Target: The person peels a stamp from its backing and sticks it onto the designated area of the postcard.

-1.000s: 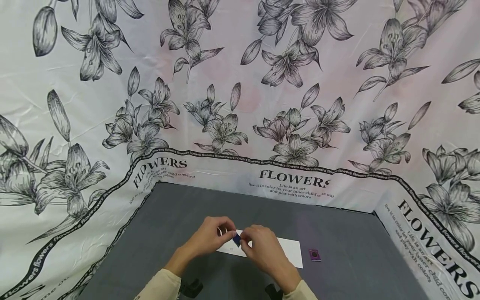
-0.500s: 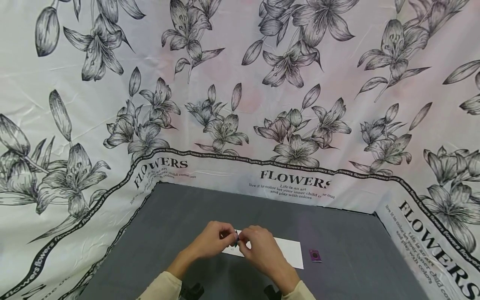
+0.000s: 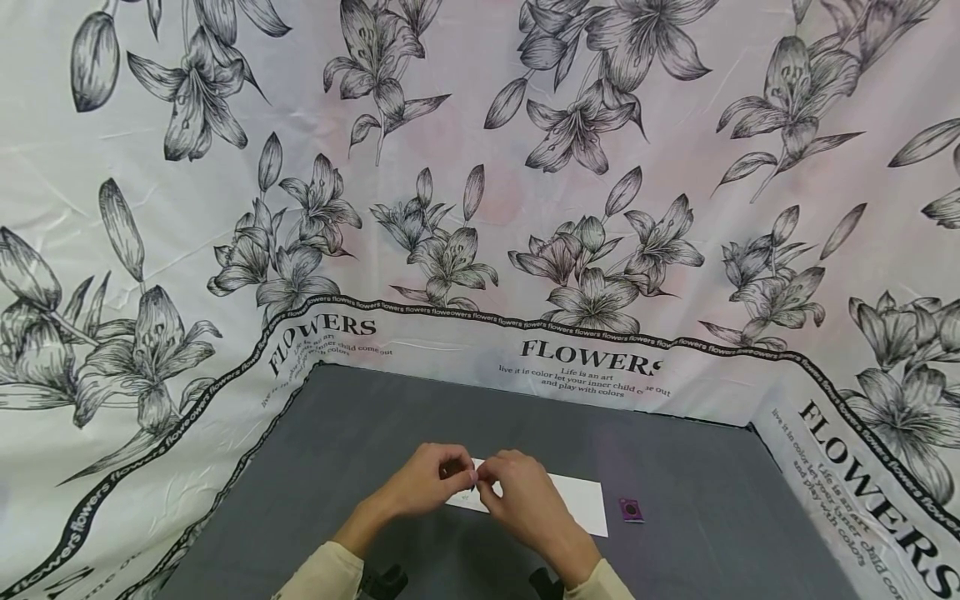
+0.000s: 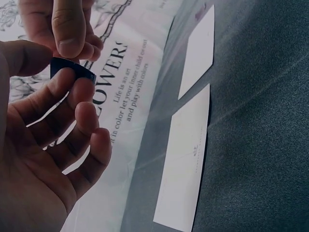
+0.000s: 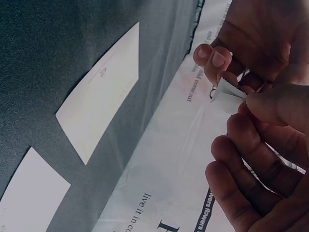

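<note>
Both hands meet over the table, pinching one small sachet (image 4: 59, 66). Its dark blue side faces the left wrist camera, while the right wrist view shows a whitish sachet face (image 5: 226, 100) with a zigzag edge. My left hand (image 3: 426, 483) grips it between thumb and curled fingers. My right hand (image 3: 528, 502) has its thumb and fingertips on the same small piece, right beside the left fingertips. In the head view the fingers hide nearly all of it. Below and behind the hands lie two white paper slips, one slip (image 4: 182, 162) bearing faint print and another slip (image 4: 200, 50) farther along.
A small purple packet (image 3: 631, 511) with a dark round mark lies right of the white slips. The dark grey tabletop (image 3: 420, 408) is bounded by a white flower-printed cloth (image 3: 450, 333) at the back and sides.
The sachet has turned between the fingers, so its blue face no longer shows in the head view. The left hand has shifted slightly right, and the fingertips of both hands have come closer together.
</note>
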The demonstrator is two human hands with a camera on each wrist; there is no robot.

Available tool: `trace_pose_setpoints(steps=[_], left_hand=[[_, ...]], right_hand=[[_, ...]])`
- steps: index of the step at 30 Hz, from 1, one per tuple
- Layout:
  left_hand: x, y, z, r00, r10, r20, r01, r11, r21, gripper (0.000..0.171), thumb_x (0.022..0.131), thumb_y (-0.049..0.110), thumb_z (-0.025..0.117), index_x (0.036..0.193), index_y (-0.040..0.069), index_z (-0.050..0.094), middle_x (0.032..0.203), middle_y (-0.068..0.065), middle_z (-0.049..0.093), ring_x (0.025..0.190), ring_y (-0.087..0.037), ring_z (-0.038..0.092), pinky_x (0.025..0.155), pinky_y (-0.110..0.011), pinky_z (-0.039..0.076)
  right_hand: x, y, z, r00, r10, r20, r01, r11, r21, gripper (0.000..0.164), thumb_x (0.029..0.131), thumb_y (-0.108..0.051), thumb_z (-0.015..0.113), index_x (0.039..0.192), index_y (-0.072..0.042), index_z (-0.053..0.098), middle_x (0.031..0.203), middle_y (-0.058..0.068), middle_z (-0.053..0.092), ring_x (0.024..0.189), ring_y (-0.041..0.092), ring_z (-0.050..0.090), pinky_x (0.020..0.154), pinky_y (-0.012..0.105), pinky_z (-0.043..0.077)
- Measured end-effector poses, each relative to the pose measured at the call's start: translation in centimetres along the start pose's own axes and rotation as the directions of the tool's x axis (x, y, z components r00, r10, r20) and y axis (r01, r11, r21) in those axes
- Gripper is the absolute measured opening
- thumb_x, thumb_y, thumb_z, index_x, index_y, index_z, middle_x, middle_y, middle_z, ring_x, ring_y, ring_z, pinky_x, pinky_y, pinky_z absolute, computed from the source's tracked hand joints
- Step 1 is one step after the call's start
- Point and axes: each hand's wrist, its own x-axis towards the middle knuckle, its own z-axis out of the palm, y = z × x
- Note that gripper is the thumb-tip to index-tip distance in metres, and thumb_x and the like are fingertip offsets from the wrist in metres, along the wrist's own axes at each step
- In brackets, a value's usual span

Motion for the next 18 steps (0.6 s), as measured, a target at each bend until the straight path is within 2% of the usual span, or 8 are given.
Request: trace_pose_setpoints(steps=[3,7,9,18], left_hand=[[-0.05,-0.04,0.01,1.000,-0.001,-0.008,0.001,1.000,0.009,0.017,0.110,0.026,0.064,0.103,0.017,0.076,0.098,-0.013,0.078,0.080,-0.015,0.070,0.072,-0.025,0.055],[-0.03,-0.10,0.00,1.000,0.002,-0.016,-0.001,1.000,0.015,0.015,0.110,0.022,0.064,0.103,0.016,0.077,0.098,-0.012,0.078,0.080,-0.014,0.069,0.073,-0.026,0.056],[-0.05,-0.10,-0.01,1.000,0.004,-0.014,-0.004,1.000,0.013,0.015,0.110,0.022,0.065,0.103,0.016,0.077,0.098,-0.013,0.078,0.079,-0.009,0.068,0.073,-0.026,0.056],[-0.21,-0.02,-0.01,0.999,0.039,0.006,-0.039,0.999,0.010,0.013,0.109,0.021,0.067,0.102,0.016,0.077,0.095,-0.013,0.077,0.078,-0.007,0.067,0.071,-0.024,0.055]], right_hand=[[0.03,0.04,0.03,1.000,-0.003,0.002,0.003,1.000,0.002,0.006,0.093,-0.010,0.083,0.090,-0.016,0.083,0.083,-0.009,0.073,0.080,0.005,0.064,0.074,0.030,0.057],[0.01,0.06,-0.03,1.000,-0.004,-0.001,0.004,1.000,0.004,0.006,0.093,-0.011,0.084,0.089,-0.016,0.083,0.083,-0.009,0.073,0.080,0.005,0.065,0.074,0.030,0.057],[-0.01,0.08,0.00,1.000,-0.002,0.003,0.002,1.000,0.012,0.007,0.093,-0.011,0.083,0.089,-0.016,0.082,0.083,-0.009,0.073,0.080,0.006,0.066,0.074,0.031,0.058],[-0.01,0.28,0.09,0.998,0.043,0.043,-0.047,0.994,0.095,0.008,0.099,-0.016,0.079,0.092,-0.017,0.081,0.087,-0.008,0.075,0.083,0.014,0.072,0.076,0.032,0.058]])
